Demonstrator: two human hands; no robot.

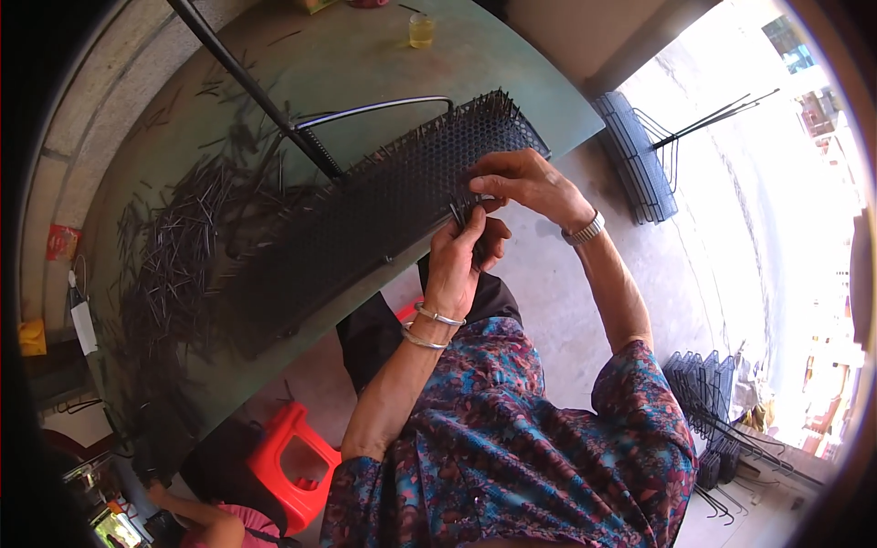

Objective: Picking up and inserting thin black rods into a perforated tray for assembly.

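Note:
A long black perforated rack [384,205] full of small round holes lies slantwise on the green table, with short dark rods [498,102] standing up along its far edge and right end. My left hand [454,265] is closed around a small bunch of thin dark rods [457,213], held at the rack's near edge. Just above it, my right hand [534,187] has thumb and forefinger drawn together over the holes. Whatever lies in that pinch is too small to make out. A dark pole with a bent metal bar [375,111] rises from the rack's far side.
Loose dark rods [178,247] are heaped on the table [338,55] at left. A cup of yellow liquid [420,31] stands at the far edge. Similar racks [639,160] are on the floor at right. Below the table are a red stool [292,466] and another person's arm [206,521].

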